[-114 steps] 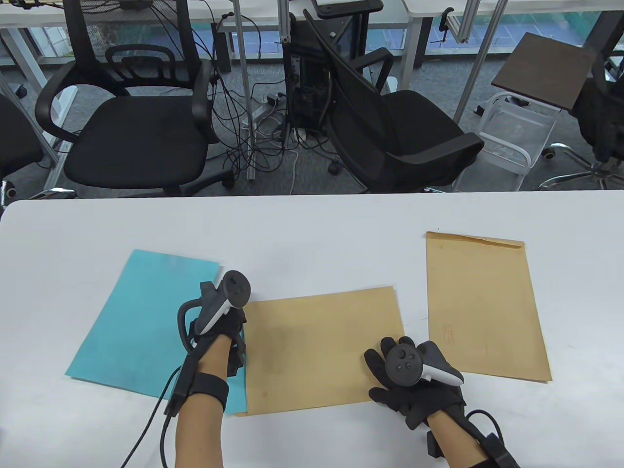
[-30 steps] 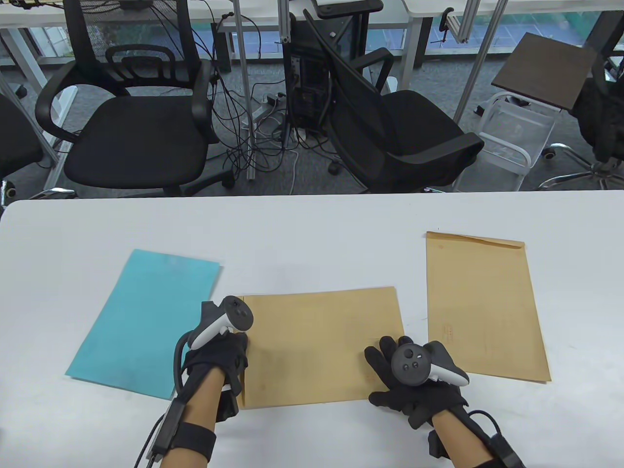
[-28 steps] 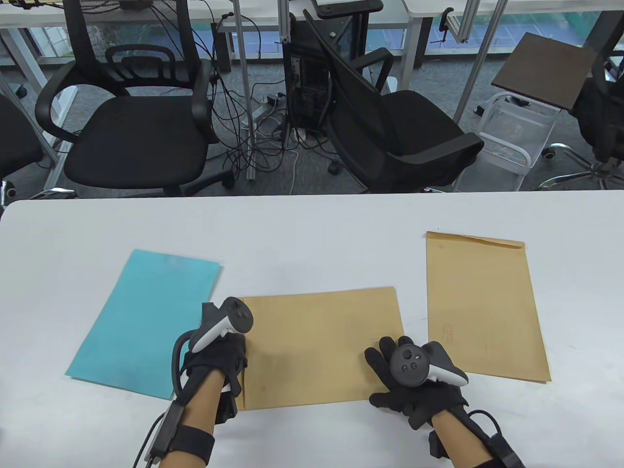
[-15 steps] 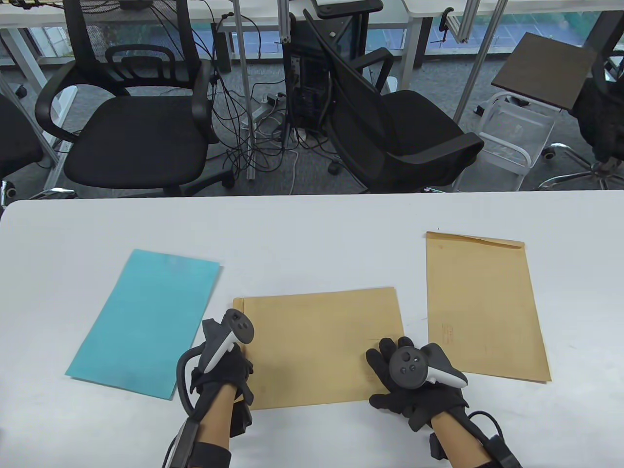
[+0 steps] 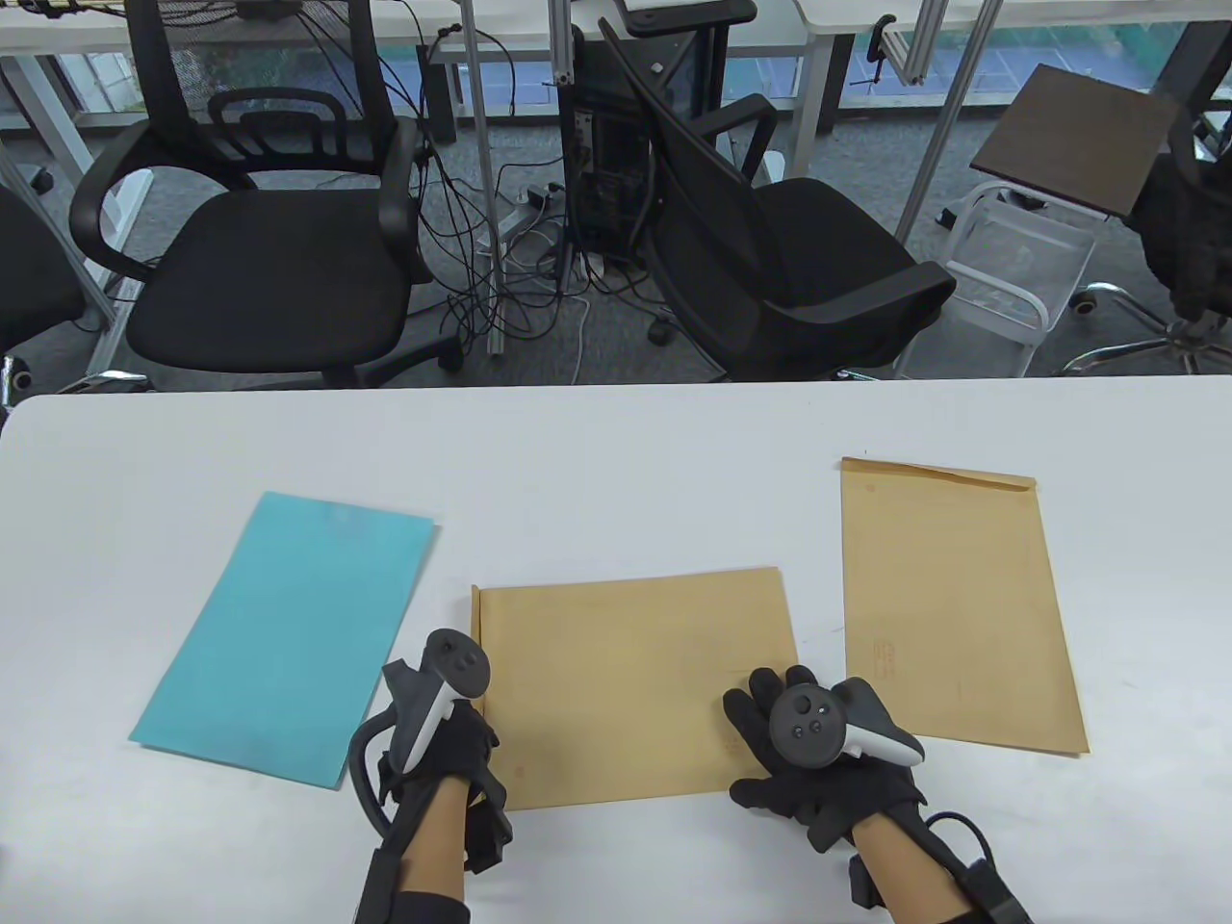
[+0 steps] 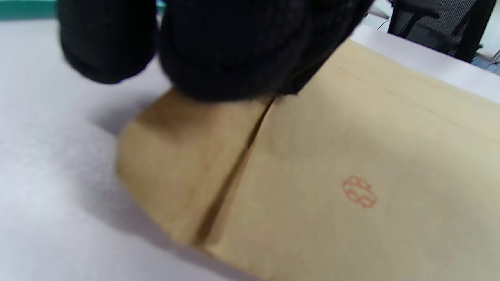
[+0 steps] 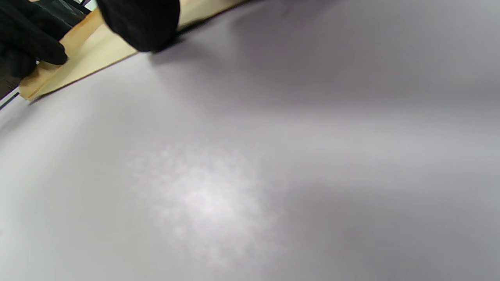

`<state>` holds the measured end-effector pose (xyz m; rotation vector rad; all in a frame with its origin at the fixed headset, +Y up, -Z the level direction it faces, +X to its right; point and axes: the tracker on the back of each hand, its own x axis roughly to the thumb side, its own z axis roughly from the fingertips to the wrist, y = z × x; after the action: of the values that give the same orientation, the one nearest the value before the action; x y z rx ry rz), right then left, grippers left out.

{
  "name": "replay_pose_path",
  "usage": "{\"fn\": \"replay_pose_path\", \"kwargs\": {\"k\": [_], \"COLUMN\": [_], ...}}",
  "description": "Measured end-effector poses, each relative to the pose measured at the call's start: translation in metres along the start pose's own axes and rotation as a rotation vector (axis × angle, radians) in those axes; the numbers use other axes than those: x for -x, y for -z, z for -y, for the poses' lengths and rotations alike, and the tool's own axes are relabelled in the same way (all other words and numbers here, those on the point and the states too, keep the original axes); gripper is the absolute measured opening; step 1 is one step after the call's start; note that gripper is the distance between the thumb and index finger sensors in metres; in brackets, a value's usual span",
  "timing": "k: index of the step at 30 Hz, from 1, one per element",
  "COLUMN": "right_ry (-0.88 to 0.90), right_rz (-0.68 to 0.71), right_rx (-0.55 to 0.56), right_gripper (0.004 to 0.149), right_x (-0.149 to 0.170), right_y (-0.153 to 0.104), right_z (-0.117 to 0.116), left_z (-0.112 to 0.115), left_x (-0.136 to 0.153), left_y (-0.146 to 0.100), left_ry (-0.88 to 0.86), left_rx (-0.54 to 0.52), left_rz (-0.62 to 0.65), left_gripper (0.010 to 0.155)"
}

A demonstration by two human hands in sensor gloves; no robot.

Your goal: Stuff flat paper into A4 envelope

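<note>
- An office room with black swivel chairs (image 5: 279,260) and a tangle of cables (image 5: 510,279) on the grey carpet sits behind a white table (image 5: 616,443).
- A brown envelope (image 5: 635,688) lies flat and sideways on the table, in front of the person, with its flap end to the left.
- A blue sheet of paper (image 5: 289,635) lies flat to the left of that envelope, near it but apart.
- A second brown envelope (image 5: 953,602) lies upright-wise on the right side of the table, apart from the first.
- The left hand (image 5: 448,760) is at the near left corner of the middle envelope. In the left wrist view its gloved fingers (image 6: 234,50) press down on the folded flap (image 6: 183,164), which is bent over the envelope's body; a small red stamp (image 6: 359,191) shows on the paper. Whether the fingers pinch the flap or only press it is hard to tell, as the view is blurred.
- The right hand (image 5: 818,760) rests with fingers spread on the near right corner of the same envelope, holding it down.
- In the right wrist view, dark fingertips (image 7: 140,23) touch the envelope's edge, with bare table below.
</note>
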<state>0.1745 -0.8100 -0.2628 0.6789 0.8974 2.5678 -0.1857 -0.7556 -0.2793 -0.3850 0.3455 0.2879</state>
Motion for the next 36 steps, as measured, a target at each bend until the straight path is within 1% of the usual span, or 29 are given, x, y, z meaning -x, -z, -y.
{"fn": "replay_pose_path", "kwargs": {"k": [2,4,5,7,9,10,12,13,14,15,17,18,19,20,21,22,23,24,26,27,29,31,32,34,36], "right_ry": [0.012,0.014,0.015,0.031,0.085,0.107,0.185,0.207,0.244,0.271,0.34,0.365,0.374,0.381,0.378,0.358,0.34,0.336,0.348,0.378,0.435,0.536,0.559,0.596,0.605], "right_rz": [0.011,0.031,0.054,0.106,0.163,0.178,0.218,0.228,0.245,0.258,0.306,0.336,0.353,0.374,0.392,0.405,0.413,0.416,0.426,0.438,0.465,0.486,0.492,0.507,0.489], "right_rx": [0.017,0.072,0.137,0.273,0.404,0.449,0.653,0.743,0.872,0.918,0.933,0.89,0.851,0.814,0.822,0.856,0.87,0.872,0.866,0.843,0.818,0.846,0.852,0.867,0.897], "right_gripper": [0.09,0.092,0.093,0.096,0.099,0.1,0.099,0.097,0.092,0.089,0.092,0.099,0.102,0.101,0.101,0.101,0.101,0.102,0.102,0.1,0.094,0.066,0.054,0.047,0.046], "right_x": [0.0,-0.001,-0.002,-0.006,-0.01,-0.012,-0.017,-0.019,-0.024,-0.027,-0.041,-0.051,-0.058,-0.068,-0.078,-0.09,-0.101,-0.106,-0.124,-0.132,-0.138,-0.142,-0.141,-0.137,-0.129], "right_y": [-0.002,-0.005,-0.008,-0.016,-0.024,-0.026,-0.037,-0.04,-0.045,-0.047,-0.05,-0.049,-0.048,-0.046,-0.045,-0.044,-0.042,-0.042,-0.039,-0.037,-0.035,-0.033,-0.033,-0.036,-0.041], "right_z": [0.002,0.005,0.009,0.02,0.031,0.035,0.052,0.059,0.072,0.081,0.104,0.119,0.127,0.138,0.15,0.163,0.175,0.18,0.2,0.209,0.218,0.223,0.223,0.222,0.22], "left_z": [-0.009,-0.021,-0.032,-0.051,-0.071,-0.079,-0.102,-0.11,-0.122,-0.129,-0.145,-0.154,-0.16,-0.169,-0.174,-0.182,-0.189,-0.193,-0.2,-0.202,-0.204,-0.204,-0.204,-0.207,-0.209], "left_x": [-0.005,-0.008,-0.009,-0.012,-0.013,-0.014,-0.016,-0.017,-0.019,-0.02,-0.024,-0.027,-0.029,-0.032,-0.035,-0.038,-0.041,-0.043,-0.048,-0.05,-0.053,-0.054,-0.054,-0.05,-0.041], "left_y": [-0.004,-0.009,-0.013,-0.021,-0.03,-0.034,-0.045,-0.05,-0.057,-0.06,-0.072,-0.078,-0.081,-0.086,-0.089,-0.094,-0.098,-0.101,-0.108,-0.113,-0.118,-0.121,-0.122,-0.121,-0.119], "left_ry": [0.027,0.023,0.013,-0.001,-0.012,-0.014,-0.02,-0.027,-0.039,-0.043,-0.05,-0.039,-0.03,-0.01,-0.002,0.0,0.007,0.005,0.006,0.009,0.03,0.028,0.02,-0.014,-0.061], "left_rx": [-0.025,-0.07,-0.117,-0.171,-0.216,-0.226,-0.244,-0.261,-0.281,-0.281,-0.315,-0.355,-0.376,-0.382,-0.375,-0.378,-0.379,-0.38,-0.375,-0.379,-0.403,-0.419,-0.429,-0.467,-0.52], "left_rz": [0.045,0.093,0.128,0.177,0.233,0.252,0.342,0.359,0.409,0.445,0.498,0.534,0.548,0.604,0.622,0.62,0.652,0.663,0.708,0.723,0.747,0.765,0.764,0.758,0.755], "left_gripper": [0.061,0.059,0.059,0.056,0.05,0.049,0.048,0.048,0.047,0.046,0.044,0.044,0.044,0.044,0.043,0.043,0.043,0.042,0.041,0.041,0.04,0.04,0.041,0.044,0.052]}}
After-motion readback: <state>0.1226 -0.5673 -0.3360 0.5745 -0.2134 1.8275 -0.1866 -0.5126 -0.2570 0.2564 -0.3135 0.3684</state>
